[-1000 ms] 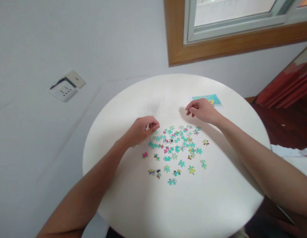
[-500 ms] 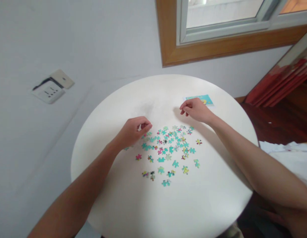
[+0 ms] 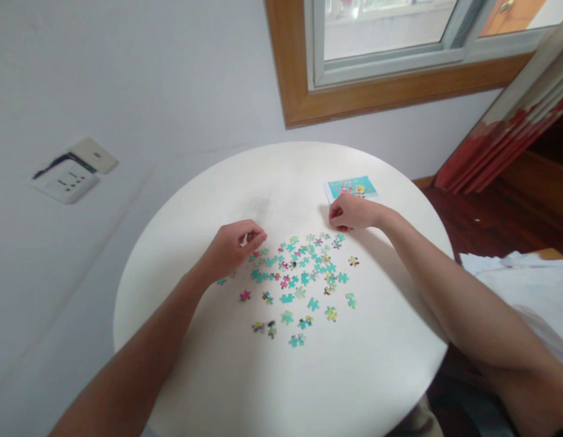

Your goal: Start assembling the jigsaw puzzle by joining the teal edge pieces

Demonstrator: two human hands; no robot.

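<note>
On the wall at the far left, at about 9 o'clock from the table, sits a white plastic socket plate (image 3: 65,176) with a dark cable. The round white table (image 3: 263,382) fills the middle of the view. The left hand (image 3: 229,249) rests on it at the 10 o'clock edge of a loose scatter of small teal, pink and yellow jigsaw pieces (image 3: 300,279). Its fingers (image 3: 254,233) are curled in, with the thumb tip pressed to the forefinger. They may be pinching a piece, but that is too small to tell.

The pieces lie flat near the table's centre. They are thick at the top and thin out toward 6 o'clock, where a few strays lie apart. The right hand (image 3: 349,213) rests at the scatter's 1 o'clock edge, its fingers (image 3: 337,216) folded into a loose fist, knuckles up. Just beyond it, toward 1 o'clock, lies a small teal picture card (image 3: 352,187). Above is a wooden-framed window (image 3: 377,91), and at 3 o'clock are a red curtain (image 3: 504,139) and a white cloth (image 3: 522,279).
</note>
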